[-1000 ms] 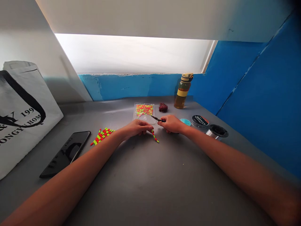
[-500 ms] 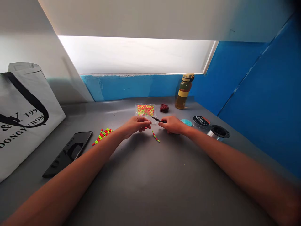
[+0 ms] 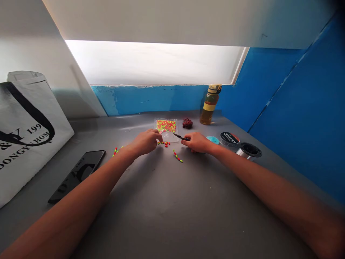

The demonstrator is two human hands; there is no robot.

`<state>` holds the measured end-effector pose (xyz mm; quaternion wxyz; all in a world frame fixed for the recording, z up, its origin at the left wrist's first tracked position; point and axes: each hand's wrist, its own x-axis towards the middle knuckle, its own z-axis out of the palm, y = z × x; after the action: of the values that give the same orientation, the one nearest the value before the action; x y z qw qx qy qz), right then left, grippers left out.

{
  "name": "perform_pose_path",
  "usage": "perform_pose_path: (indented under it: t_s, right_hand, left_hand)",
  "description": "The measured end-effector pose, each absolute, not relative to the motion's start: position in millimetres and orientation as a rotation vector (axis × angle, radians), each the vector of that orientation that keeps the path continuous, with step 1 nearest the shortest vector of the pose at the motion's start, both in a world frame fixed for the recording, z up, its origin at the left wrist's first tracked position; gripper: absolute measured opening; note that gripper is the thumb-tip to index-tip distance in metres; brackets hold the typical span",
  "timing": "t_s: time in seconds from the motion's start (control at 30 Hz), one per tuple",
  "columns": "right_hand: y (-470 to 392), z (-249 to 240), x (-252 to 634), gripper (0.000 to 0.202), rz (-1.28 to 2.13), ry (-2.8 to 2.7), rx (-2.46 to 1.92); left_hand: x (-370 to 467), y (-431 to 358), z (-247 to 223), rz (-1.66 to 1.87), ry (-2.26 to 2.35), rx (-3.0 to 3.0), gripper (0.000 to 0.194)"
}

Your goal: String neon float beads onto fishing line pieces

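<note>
The right hand (image 3: 194,141) grips dark, slim, pointed scissors (image 3: 181,137); the left hand (image 3: 148,141), fingers loosely curled, shows no clear hold.

Small room, type unclear: blue walls (image 3: 304,108), grey tabletop (image 3: 172,201), window (image 3: 156,63).

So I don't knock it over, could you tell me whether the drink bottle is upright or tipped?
Upright: the bottle stands on its base on the table, its cap at the top.
</note>
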<state>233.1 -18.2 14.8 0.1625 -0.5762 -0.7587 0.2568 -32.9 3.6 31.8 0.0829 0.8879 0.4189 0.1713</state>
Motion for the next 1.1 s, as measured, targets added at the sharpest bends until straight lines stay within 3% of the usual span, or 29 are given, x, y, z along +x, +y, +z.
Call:
perform_pose_path:
  t_s: [0.17,0.47,0.83,1.1]
  right_hand:
    - [-20.3,17.4,232.1,0.028,0.713,-2.161,-1.639]
    - [-22.6,19.3,231.1,0.029,0.685,-2.182,-1.612]
    - [-28.0,29.5,243.6,0.029,1.058,-2.177,-1.364]
    - [-27.6,27.7,235.7,0.027,1.015,-2.310,-1.422]
  left_hand:
    - [-25.4,2.0,23.0,0.628,1.090,2.487,0.007]
    - [-15.8,-2.7,18.7,0.616,1.059,2.450,0.008]
    - [2.1,-8.6,12.3,0.805,0.950,1.258,0.031]
    - [-6.9,3.1,0.7,0.833,0.767,1.030,0.024]
